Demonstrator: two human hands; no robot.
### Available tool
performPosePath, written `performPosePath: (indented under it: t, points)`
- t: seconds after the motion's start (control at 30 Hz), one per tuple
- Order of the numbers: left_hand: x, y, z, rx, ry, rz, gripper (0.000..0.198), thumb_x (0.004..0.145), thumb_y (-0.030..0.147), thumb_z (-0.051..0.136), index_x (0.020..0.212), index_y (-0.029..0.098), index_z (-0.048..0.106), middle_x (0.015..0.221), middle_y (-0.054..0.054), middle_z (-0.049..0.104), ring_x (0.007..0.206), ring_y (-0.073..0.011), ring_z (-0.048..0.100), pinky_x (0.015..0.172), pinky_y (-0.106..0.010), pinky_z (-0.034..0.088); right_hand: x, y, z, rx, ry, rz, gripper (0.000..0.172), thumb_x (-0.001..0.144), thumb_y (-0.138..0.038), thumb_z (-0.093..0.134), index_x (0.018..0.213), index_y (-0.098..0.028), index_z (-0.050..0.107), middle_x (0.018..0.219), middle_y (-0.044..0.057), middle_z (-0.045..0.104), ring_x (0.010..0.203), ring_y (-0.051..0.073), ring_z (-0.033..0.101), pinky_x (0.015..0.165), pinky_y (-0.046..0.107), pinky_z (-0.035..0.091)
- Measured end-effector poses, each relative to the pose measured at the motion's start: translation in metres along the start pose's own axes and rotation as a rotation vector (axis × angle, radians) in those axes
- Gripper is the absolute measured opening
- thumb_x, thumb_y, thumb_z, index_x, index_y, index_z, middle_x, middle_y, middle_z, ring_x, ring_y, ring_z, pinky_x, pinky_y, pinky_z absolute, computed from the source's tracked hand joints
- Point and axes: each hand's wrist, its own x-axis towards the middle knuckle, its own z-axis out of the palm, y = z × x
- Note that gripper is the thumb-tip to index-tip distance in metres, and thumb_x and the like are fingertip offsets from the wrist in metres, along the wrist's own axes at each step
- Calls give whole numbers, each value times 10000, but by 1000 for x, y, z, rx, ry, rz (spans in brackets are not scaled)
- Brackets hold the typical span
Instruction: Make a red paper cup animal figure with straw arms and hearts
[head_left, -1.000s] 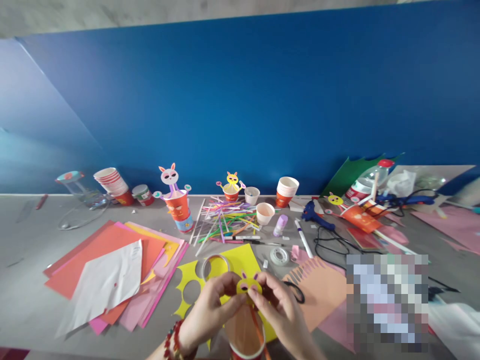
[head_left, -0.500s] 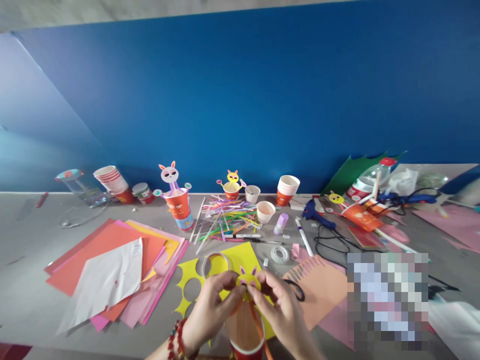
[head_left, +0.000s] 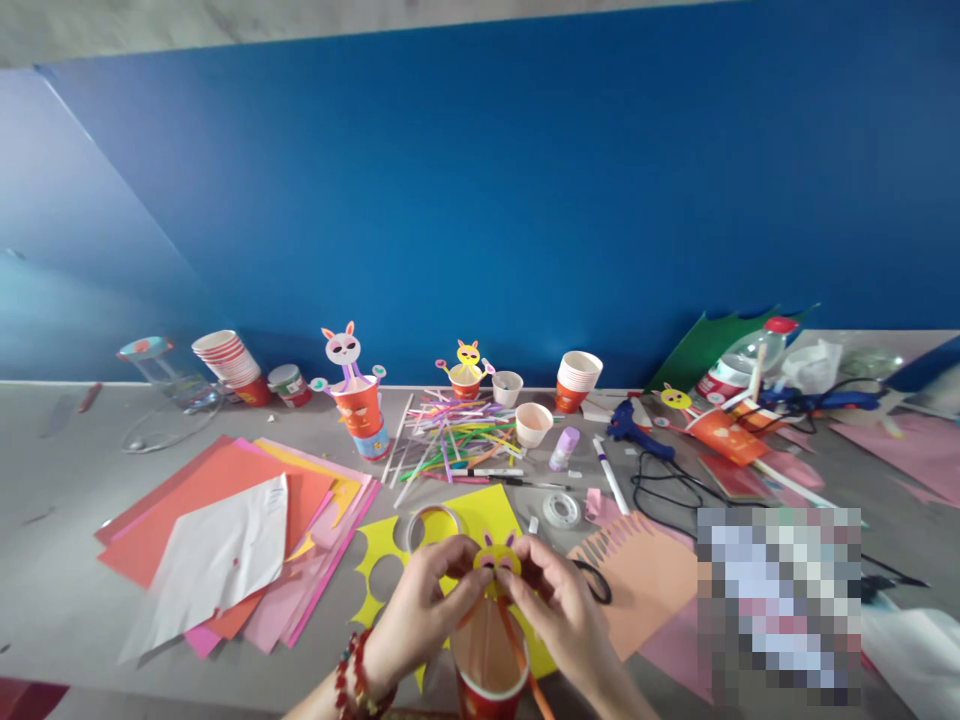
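My left hand point(head_left: 431, 605) and my right hand point(head_left: 559, 610) both pinch a yellow paper rabbit face point(head_left: 495, 557), thumbs on its front, fingers behind it. The face has pink ears and dark eyes. Below it stands an orange-red paper cup point(head_left: 491, 690), its opening towards me. Orange strips point(head_left: 516, 645) run from under the face past the cup, one hanging over its right rim. A yellow paper sheet point(head_left: 487, 505) with round cut-outs lies beneath my hands, with a roll of tape point(head_left: 414, 525) on it. The handle of black scissors point(head_left: 596, 582) shows beside my right hand.
Finished rabbit cups point(head_left: 358, 410) and stacked paper cups point(head_left: 579, 375) stand along the blue wall. Loose coloured sticks point(head_left: 457, 435) lie in the middle. Coloured paper point(head_left: 172, 500) is piled at left. A blue glue gun point(head_left: 637, 430) with a black cord lies at right.
The view has shifted very slightly. Both hands keep their pinch on the rabbit face, which stays above the cup; nothing else has visibly moved.
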Motion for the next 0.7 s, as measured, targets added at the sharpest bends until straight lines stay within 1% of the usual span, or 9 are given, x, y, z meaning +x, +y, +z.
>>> performPosePath:
  t: [0.1, 0.2, 0.27, 0.37, 0.5, 0.63, 0.7]
  points:
    - [1, 0, 1, 40, 39, 7, 250, 916, 310, 527, 707, 179, 491, 650, 26, 471, 628, -123, 430, 594, -222, 333, 1, 1, 0, -3, 12, -8, 264, 937, -438, 581, 841, -194, 557, 775, 3, 558, 713, 162, 555, 643, 231, 466]
    - [2, -3, 7, 88, 84, 13, 268, 923, 314, 508, 692, 179, 491, 645, 18, 483, 617, -126, 435, 579, -229, 325, 2, 5, 1, -80, 40, -32, 271, 951, -428, 555, 810, -197, 540, 738, 1, 545, 682, 161, 541, 609, 230, 453]
    - [2, -4, 9, 81, 97, 15, 283, 924, 316, 506, 677, 182, 477, 631, 23, 468, 599, -122, 423, 566, -229, 319, 2, 9, 1, -112, 64, -41, 266, 949, -423, 560, 807, -198, 537, 730, -2, 537, 677, 162, 543, 607, 231, 455]
    - [3, -4, 9, 27, 84, 7, 289, 919, 313, 524, 670, 186, 451, 623, 34, 446, 595, -115, 410, 563, -221, 320, 1, 13, 1, -67, 61, -20, 246, 942, -427, 577, 849, -201, 552, 761, 4, 560, 711, 174, 574, 638, 236, 480]
    - [3, -5, 7, -18, 56, -2, 263, 930, 323, 524, 712, 181, 480, 642, 36, 450, 607, -113, 417, 566, -214, 332, 1, 12, 0, 11, 30, -12, 223, 929, -418, 600, 886, -202, 566, 800, 7, 580, 749, 176, 580, 678, 240, 485]
    - [3, -7, 8, 62, 89, 21, 295, 932, 304, 521, 670, 184, 460, 614, 42, 443, 579, -107, 407, 543, -213, 311, 1, 7, 0, 21, 13, 5, 235, 912, -411, 613, 850, -189, 564, 759, -1, 553, 709, 163, 532, 646, 239, 452]
    - [2, -4, 7, 89, 78, 25, 306, 935, 301, 519, 657, 180, 481, 599, 40, 464, 571, -108, 426, 544, -213, 323, 1, 5, 0, 38, 19, 22, 247, 904, -416, 621, 835, -186, 565, 741, -4, 546, 689, 159, 519, 628, 239, 441]
